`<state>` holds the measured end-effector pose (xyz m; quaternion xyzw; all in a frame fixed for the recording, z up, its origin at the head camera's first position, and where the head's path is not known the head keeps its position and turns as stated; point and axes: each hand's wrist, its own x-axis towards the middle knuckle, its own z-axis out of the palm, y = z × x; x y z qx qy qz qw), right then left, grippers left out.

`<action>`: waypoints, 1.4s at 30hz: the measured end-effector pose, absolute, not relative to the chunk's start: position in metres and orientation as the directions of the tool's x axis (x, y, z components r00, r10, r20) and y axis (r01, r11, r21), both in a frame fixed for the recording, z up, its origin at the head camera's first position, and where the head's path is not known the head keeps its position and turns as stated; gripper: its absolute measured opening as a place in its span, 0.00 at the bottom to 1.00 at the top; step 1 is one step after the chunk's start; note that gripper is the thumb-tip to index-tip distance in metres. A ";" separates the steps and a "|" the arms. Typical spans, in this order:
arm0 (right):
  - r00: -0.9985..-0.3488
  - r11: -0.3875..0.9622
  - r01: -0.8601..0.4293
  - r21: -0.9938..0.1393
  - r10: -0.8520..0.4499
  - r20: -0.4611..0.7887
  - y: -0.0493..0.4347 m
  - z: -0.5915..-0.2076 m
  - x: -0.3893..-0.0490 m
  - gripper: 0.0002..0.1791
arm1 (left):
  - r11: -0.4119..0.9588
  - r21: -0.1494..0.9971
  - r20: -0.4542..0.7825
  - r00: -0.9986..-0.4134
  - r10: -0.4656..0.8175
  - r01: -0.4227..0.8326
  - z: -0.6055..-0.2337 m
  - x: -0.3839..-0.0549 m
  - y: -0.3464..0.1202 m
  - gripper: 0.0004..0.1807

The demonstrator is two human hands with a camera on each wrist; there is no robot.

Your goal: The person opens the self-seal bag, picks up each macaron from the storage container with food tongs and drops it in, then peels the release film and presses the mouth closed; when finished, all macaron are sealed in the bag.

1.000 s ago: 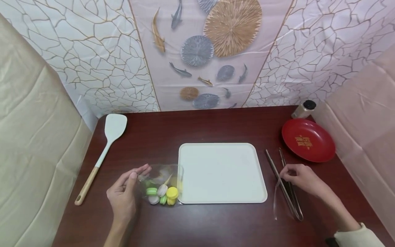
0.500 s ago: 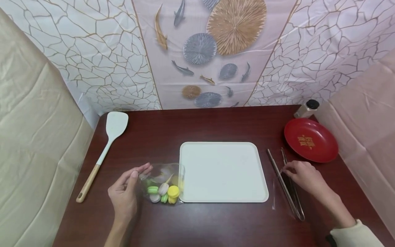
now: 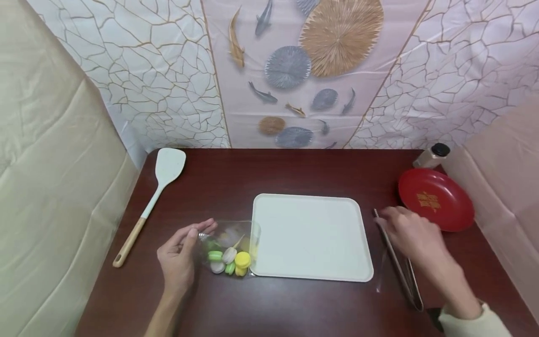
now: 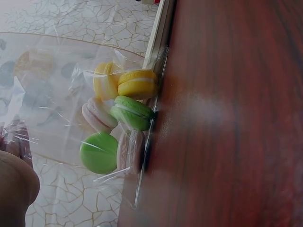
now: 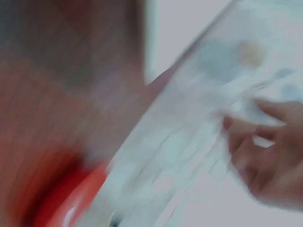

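My left hand pinches the left edge of a clear plastic bag, which stands at the left side of the white tray and slightly overlaps it. Yellow, green and pale macarons lie in the bag's bottom; the left wrist view shows the green macaron close up. My right hand is over the metal tongs, covering part of them, its fingers loosely bent with nothing visible between them. A thin clear strip lies just left of the tongs. The right wrist view is blurred.
A white spatula with a wooden handle lies at the left. At the back right are a red plate with gold characters and a black-capped jar. Fabric walls border the dark table.
My right hand has let go of the clear strip, which has dropped to the table, and has risen slightly away from it. The left hand keeps its hold; the head view has shifted slightly.
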<state>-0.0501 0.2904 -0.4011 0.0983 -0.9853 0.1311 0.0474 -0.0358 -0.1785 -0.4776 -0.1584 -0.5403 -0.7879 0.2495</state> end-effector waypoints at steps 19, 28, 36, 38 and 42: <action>-0.794 0.285 -0.598 -0.749 -0.339 0.505 0.073 -0.446 -0.050 0.11 | -0.293 0.765 0.533 -0.819 -0.213 0.574 -0.475 -0.040 -0.181 0.11; -0.777 0.132 -0.587 -0.799 -0.372 0.509 0.079 -0.454 -0.061 0.11 | -0.150 0.838 0.513 -0.851 -0.112 0.525 -0.472 -0.041 -0.198 0.12; -0.816 0.140 -0.527 -0.838 -0.358 0.454 0.079 -0.455 -0.067 0.09 | 0.014 0.829 0.559 -0.829 0.035 0.559 -0.473 -0.051 -0.221 0.12; -0.818 0.139 -0.523 -0.841 -0.359 0.449 0.079 -0.456 -0.068 0.09 | -0.012 0.828 0.558 -0.821 0.124 0.561 -0.470 -0.054 -0.228 0.14; -0.833 0.115 -0.485 -0.867 -0.361 0.419 0.079 -0.458 -0.070 0.11 | -0.036 0.823 0.552 -0.783 0.288 0.567 -0.463 -0.061 -0.242 0.21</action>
